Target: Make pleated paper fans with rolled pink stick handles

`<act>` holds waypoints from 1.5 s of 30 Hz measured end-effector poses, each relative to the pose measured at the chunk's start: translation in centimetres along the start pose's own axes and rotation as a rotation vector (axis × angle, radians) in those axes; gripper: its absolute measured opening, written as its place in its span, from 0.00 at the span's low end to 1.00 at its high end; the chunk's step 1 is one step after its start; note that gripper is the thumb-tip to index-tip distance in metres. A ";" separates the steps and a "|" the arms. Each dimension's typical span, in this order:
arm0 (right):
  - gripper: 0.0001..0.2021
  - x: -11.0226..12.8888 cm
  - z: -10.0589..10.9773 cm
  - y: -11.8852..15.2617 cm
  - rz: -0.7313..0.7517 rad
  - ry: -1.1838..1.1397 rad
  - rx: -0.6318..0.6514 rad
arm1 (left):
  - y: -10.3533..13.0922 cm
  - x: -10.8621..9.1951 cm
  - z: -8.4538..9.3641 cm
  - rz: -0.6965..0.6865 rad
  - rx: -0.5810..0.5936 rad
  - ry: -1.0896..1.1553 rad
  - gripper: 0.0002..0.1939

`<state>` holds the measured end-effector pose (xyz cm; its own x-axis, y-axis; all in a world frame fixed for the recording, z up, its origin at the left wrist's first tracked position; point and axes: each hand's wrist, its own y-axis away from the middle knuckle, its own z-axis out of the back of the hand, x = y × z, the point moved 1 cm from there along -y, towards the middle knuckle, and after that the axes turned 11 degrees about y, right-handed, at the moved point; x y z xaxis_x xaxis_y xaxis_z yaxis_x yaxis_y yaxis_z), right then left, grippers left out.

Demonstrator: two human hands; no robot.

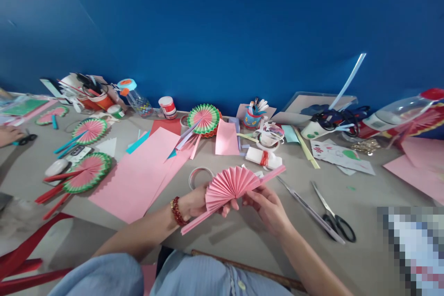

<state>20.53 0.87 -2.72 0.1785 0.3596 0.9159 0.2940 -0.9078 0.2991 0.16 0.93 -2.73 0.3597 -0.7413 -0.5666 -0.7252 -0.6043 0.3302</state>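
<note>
A pleated pink paper fan (pixel 231 185) is spread in a half circle above the grey table, with a folded pink strip sticking out at each end. My left hand (pixel 199 203), with a red bead bracelet at the wrist, grips the fan from its left side and underneath; part of its fingers is hidden behind the paper. Close to the fan's centre, my right hand (pixel 265 201) pinches the base of the right strip. Just behind my left hand lies a roll of tape (pixel 201 176).
Scissors (pixel 331 217) and a long grey cutter-like tool (pixel 312 212) lie at the right. Pink sheets (pixel 138 171) cover the left-centre. Finished round fans (pixel 88 171), jars and cups line the back and left. Another person's hand (pixel 10 135) is at the far left.
</note>
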 end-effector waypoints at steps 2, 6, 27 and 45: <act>0.15 -0.2 -0.1 -0.1 -0.012 -0.013 0.012 | 0.2 0.0 -0.2 -0.046 -0.023 0.022 0.17; 0.16 0.0 -0.2 -0.1 -0.010 -0.003 0.029 | 0.5 0.0 -0.3 -0.068 -0.057 0.047 0.17; 0.20 1.2 -0.8 -0.4 -0.004 0.163 -0.010 | 1.6 -0.8 -0.3 -0.234 -0.066 -0.145 0.38; 0.17 0.1 0.1 0.6 0.050 0.142 -0.105 | 1.5 -0.6 -2.6 -0.417 -0.246 -0.545 0.26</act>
<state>20.80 0.36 -2.46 0.0544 0.2862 0.9566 0.1872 -0.9440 0.2718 0.37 -0.30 0.07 0.1878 -0.2229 -0.9566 -0.4153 -0.9006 0.1283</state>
